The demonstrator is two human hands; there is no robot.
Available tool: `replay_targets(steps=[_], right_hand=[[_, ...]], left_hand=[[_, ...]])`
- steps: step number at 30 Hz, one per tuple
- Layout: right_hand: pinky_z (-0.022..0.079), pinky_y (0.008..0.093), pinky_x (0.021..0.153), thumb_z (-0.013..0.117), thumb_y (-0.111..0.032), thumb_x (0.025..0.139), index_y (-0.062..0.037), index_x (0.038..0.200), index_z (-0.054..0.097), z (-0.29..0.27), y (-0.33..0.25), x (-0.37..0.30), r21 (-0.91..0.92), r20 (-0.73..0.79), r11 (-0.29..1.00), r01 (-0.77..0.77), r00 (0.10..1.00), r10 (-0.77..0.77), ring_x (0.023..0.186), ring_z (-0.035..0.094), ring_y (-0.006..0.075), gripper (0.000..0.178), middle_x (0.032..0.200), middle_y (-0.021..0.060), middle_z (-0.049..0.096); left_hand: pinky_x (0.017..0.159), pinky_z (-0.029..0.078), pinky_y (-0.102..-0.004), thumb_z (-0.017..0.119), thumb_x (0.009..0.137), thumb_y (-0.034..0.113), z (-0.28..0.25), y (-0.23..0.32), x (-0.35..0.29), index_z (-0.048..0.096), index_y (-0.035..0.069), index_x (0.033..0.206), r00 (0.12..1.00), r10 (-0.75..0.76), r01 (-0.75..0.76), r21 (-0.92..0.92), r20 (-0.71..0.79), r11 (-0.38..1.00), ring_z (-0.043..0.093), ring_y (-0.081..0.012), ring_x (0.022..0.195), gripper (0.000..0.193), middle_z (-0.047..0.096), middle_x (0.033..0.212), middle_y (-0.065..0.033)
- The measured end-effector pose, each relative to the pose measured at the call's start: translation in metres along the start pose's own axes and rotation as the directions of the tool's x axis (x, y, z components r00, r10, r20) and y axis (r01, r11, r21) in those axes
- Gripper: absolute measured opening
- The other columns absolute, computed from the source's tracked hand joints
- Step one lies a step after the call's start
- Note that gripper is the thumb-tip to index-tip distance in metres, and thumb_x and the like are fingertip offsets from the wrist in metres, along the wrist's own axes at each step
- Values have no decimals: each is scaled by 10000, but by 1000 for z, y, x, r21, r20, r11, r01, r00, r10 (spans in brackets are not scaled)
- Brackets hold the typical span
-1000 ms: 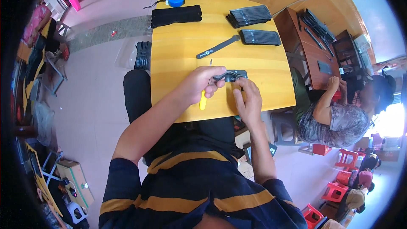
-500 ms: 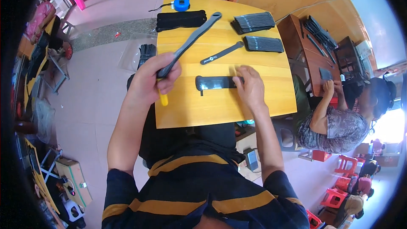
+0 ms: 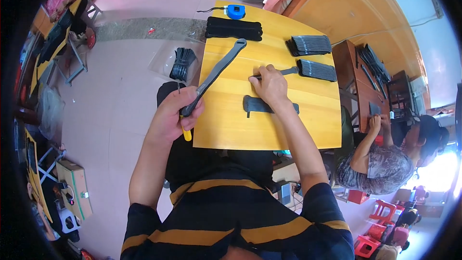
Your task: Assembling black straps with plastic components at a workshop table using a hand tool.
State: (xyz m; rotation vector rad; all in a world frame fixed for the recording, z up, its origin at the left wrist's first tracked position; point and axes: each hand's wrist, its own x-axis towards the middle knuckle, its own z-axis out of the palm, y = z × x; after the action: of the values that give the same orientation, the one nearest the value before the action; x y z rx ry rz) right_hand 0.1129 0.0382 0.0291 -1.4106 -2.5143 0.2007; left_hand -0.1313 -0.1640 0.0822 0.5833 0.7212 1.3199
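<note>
My left hand [image 3: 177, 111] is closed around a long grey-and-black strap [image 3: 220, 65] with a slot in its rounded far end. The yellow handle [image 3: 187, 135] of a tool sticks out below the same hand; most of the tool is hidden in the palm. Over the table's middle, the fingers of my right hand [image 3: 272, 86] are closed on a narrow dark strap [image 3: 290, 71], whose round end shows beside the fingers. Below my right forearm lies a wider black strip [image 3: 259, 105] with a small tab, partly covered by the arm.
Two stacks of grey-black straps [image 3: 311, 45] [image 3: 317, 70] lie at the table's right. A black strap pile [image 3: 234, 29] and a blue tape measure [image 3: 236, 11] are at the far left. A tied bundle [image 3: 183, 64] sits beside the table. A co-worker [image 3: 385, 159] sits at right.
My right hand has moved up from the wider strip to the narrow strap and closed on it. The left hand still holds its strap and the tool. The whole view has shifted.
</note>
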Motion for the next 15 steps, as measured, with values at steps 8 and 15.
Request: replay_targets(steps=[8, 15], right_hand=[[553, 463, 922, 742, -123, 831, -120, 1089, 745, 2, 18, 6, -15, -99, 971, 238, 966, -238, 1094, 657, 335, 258, 1096, 130, 690], [549, 443, 889, 714, -72, 871, -74, 1061, 700, -3, 16, 24, -50, 14, 963, 263, 965, -263, 1043, 664, 345, 191, 1059, 127, 696]], left_hand=[[420, 352, -212, 560, 1044, 317, -7, -2, 5, 555, 79, 845, 999, -19, 20, -20, 40, 1000, 395, -50, 452, 310, 555, 713, -32], [430, 363, -215, 551, 1051, 305, -11, -6, 3, 549, 79, 838, 999, -10, 11, -25, 30, 1000, 409, -47, 462, 311, 555, 708, -30]])
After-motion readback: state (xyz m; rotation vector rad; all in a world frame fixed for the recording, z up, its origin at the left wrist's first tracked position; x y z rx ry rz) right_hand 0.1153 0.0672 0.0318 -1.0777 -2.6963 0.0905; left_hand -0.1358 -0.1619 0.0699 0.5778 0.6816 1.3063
